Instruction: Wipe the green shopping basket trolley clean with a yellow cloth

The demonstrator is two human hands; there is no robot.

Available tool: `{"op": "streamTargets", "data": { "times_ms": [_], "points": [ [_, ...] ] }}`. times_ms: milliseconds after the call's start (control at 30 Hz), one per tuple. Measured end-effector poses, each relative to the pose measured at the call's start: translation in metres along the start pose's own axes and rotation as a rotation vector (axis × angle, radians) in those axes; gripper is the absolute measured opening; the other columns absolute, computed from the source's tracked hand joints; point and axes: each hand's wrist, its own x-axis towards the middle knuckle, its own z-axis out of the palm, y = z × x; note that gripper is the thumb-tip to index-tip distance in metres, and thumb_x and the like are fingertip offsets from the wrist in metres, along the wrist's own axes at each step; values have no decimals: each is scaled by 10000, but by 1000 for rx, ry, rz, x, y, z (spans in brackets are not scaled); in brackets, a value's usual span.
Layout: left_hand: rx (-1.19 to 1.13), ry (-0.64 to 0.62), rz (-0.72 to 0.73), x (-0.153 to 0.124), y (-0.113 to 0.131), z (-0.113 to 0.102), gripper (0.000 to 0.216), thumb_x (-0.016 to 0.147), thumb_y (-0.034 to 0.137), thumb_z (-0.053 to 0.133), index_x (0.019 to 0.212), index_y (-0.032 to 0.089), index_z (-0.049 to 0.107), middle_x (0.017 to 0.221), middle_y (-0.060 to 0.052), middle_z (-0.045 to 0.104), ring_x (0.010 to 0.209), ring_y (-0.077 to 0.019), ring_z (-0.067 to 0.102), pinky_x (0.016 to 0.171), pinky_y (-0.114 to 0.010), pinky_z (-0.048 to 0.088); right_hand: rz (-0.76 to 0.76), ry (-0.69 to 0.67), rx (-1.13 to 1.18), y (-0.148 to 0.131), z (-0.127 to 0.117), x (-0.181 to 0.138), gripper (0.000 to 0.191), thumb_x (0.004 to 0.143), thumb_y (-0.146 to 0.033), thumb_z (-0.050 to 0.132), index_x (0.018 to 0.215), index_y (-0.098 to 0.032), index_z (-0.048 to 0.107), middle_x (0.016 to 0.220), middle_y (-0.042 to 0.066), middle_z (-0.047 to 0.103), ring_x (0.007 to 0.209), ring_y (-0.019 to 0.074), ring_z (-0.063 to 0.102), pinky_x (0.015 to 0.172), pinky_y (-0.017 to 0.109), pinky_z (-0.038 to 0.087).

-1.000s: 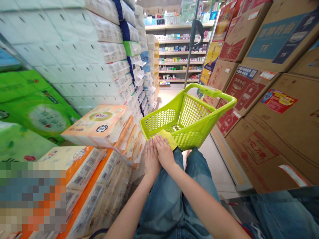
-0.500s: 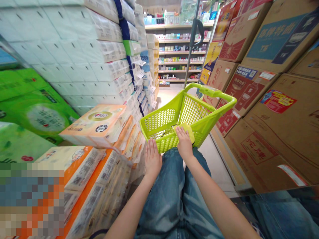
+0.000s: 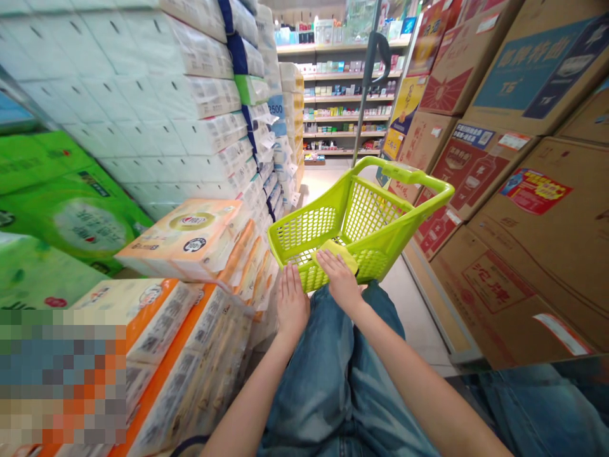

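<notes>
Yellow cloth point(image 3: 347, 252) beneath right hand point(image 3: 341, 277), fingers outstretched, against green basket point(image 3: 403, 222), left hand point(image 3: 292, 303) flattened nearby

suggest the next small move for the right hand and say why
I'd probably slide the right hand along the near rim of the green basket toward its handle: the yellow cloth lies under that hand, the rim beyond it is uncovered, and the left hand rests against the basket.

Shop: stocked shelves point(image 3: 333, 99), shopping basket point(image 3: 399, 231)
</notes>
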Motion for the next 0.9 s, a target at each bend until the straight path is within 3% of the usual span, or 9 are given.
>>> {"op": "streamTargets", "data": {
  "times_ms": [100, 200, 333, 433, 533, 667, 800, 900],
  "points": [
    [-17, -8, 5, 0, 1, -2, 827, 857, 119, 469, 1575, 24, 69, 1636, -223, 210, 1533, -294, 169, 1214, -478, 293, 118, 83, -43, 36, -15, 0, 850, 702, 86, 351, 1508, -177, 421, 1534, 64, 482, 1473, 197, 358, 1236, 470, 275],
    [-13, -14, 1, 0, 1, -3, 827, 852, 122, 481, 1570, 11, 86, 1636, -225, 209, 1533, -296, 165, 1223, -470, 275, 230, 148, -49, 42, -16, 2, 863, 688, 84, 351, 1506, -179, 424, 1526, 75, 492, 1469, 204, 365, 1234, 490, 272],
    [13, -19, -1, 0, 0, 0, 780, 868, 123, 472, 1558, -15, 136, 1630, -230, 227, 1534, -295, 164, 1229, -463, 269, 257, 134, 0, -6, 8, 6, 771, 758, 62, 360, 1499, -137, 432, 1532, 95, 480, 1472, 221, 361, 1236, 473, 270],
    [28, -21, -11, 0, -1, 3, 718, 893, 107, 430, 1559, 9, 181, 1626, -218, 250, 1533, -274, 178, 1227, -450, 282, 138, 64, 49, -53, 29, 7, 662, 844, 6, 384, 1488, -134, 448, 1531, 100, 479, 1463, 216, 377, 1229, 448, 295],
    [32, -24, -13, 1, -2, 3, 693, 901, 96, 409, 1561, 35, 207, 1624, -207, 267, 1529, -259, 198, 1230, -440, 282, 46, 29, 74, -72, 37, 6, 614, 879, -32, 410, 1478, -157, 467, 1520, 91, 494, 1451, 207, 398, 1218, 433, 317],
    [1, -3, 0, 0, -2, 2, 768, 880, 119, 451, 1572, 29, 130, 1627, -218, 246, 1525, -283, 210, 1217, -469, 298, 4, 12, 49, -40, 20, 3, 709, 808, 34, 398, 1481, -179, 463, 1514, 77, 504, 1448, 192, 403, 1218, 443, 315],
    [-30, 11, 6, 0, -1, 1, 822, 860, 119, 463, 1580, 45, 74, 1634, -216, 225, 1526, -290, 202, 1210, -488, 303, 166, 106, -22, 17, -7, 3, 817, 724, 86, 364, 1487, -193, 457, 1515, 64, 506, 1461, 196, 381, 1225, 465, 292],
    [-28, -1, 4, 0, 0, -1, 837, 848, 122, 477, 1577, 32, 74, 1639, -217, 208, 1530, -297, 183, 1218, -482, 288, 262, 152, -51, 35, -16, 6, 827, 699, 96, 360, 1472, -174, 476, 1506, 75, 517, 1461, 206, 381, 1232, 476, 270]
  ]
}}
